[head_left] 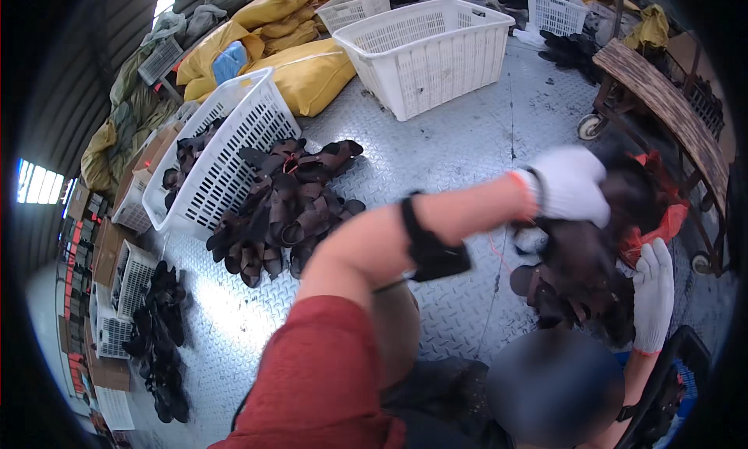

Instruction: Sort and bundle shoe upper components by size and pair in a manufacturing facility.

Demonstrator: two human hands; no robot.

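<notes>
My left hand (573, 186), in a white glove and smeared by motion, is closed on a bundle of dark shoe uppers (629, 190). That bundle is at a red plastic bag (662, 219). On the bag's near side my right hand (654, 281), also gloved, grips the edge, its fingers pointing up. Below both hands lies a heap of brown-black shoe uppers (588, 281) on the floor; the bag and my left forearm cover part of it. A black band with a box-like device (436, 242) sits around my left forearm.
Another pile of shoe uppers (284, 207) lies beside a tilted white crate (234, 153). A large white crate (425, 59) stands farther back, near yellow sacks (304, 75). A wheeled cart (662, 110) borders the right. Black pieces (160, 340) lie at left. A blurred round shape (555, 387) covers the lower middle.
</notes>
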